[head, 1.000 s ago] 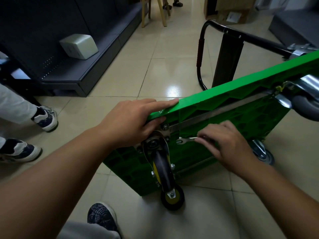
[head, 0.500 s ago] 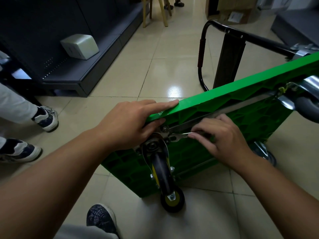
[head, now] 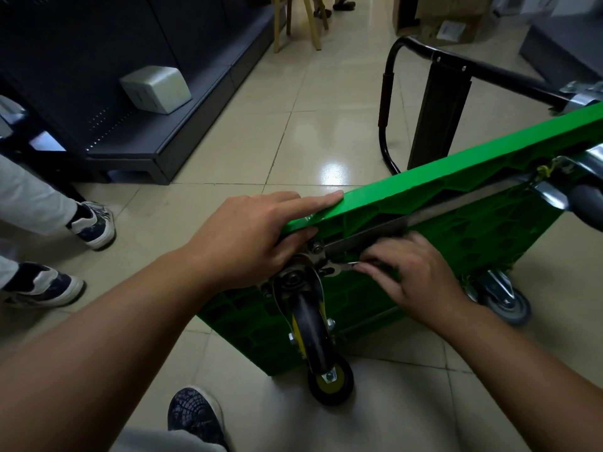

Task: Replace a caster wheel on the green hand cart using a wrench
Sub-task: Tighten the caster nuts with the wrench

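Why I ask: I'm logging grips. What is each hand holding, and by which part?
Right hand pinches the wrench by its handle end, head at the caster wheel mount. Left hand clasps the green hand cart by its edge, thumb beneath.

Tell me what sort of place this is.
Probably a shop or stockroom aisle: dark metal shelving with a perforated back panel, a glossy tiled floor, and a cardboard box at the far end.
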`<action>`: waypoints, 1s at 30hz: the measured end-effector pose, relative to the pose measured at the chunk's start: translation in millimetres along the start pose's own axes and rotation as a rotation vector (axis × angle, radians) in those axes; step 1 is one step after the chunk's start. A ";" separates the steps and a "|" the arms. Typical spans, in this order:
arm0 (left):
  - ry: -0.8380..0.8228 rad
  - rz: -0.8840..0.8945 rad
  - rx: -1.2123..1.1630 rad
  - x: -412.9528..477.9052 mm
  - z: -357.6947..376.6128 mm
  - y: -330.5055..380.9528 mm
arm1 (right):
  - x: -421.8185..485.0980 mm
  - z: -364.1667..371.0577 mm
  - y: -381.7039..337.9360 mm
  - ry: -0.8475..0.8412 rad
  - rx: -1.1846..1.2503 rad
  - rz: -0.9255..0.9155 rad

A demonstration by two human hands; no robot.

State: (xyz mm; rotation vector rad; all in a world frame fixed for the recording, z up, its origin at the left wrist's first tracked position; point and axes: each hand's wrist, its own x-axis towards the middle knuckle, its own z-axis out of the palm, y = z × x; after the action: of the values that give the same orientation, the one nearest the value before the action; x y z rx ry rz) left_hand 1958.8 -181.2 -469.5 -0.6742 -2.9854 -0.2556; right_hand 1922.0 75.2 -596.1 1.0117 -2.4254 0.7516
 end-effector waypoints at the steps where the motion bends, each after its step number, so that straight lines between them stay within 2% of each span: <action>1: 0.001 0.000 0.003 -0.1 0.3 -0.2 | -7.3 8.5 -1.9 0.006 0.065 0.083; 8: 0.039 0.005 0.008 -0.4 1.6 -0.8 | -38.9 67.9 -48.0 0.152 0.688 0.672; 13: 0.038 0.005 -0.019 0.7 1.3 -0.2 | -51.3 76.6 -67.0 0.205 0.876 0.795; 15: 0.035 0.001 -0.015 0.3 0.3 -0.5 | -56.8 58.6 -49.0 0.161 0.782 0.750; 17: 0.031 0.001 -0.017 -0.4 -0.2 -0.1 | -55.4 30.3 -24.8 0.070 0.563 0.632; 20: 0.025 0.005 -0.014 0.0 0.0 -0.2 | -24.3 -12.4 -4.7 -0.061 0.196 0.344; 24: 0.021 0.003 -0.001 1.4 -0.3 -0.9 | 26.8 -42.5 -13.0 -0.156 -0.097 -0.089; 26: 0.025 0.004 0.006 0.7 0.2 -0.5 | 34.8 -45.5 -20.0 -0.161 -0.167 -0.165; 30: 0.033 0.016 0.000 0.9 1.4 -3.0 | 36.9 -39.6 -26.8 -0.127 -0.190 -0.192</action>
State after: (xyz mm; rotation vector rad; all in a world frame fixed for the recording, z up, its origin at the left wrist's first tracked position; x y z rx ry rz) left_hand 1956.7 -183.2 -471.2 -0.6872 -2.9478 -0.2633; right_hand 1923.9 64.5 -536.7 1.2241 -2.4050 0.3956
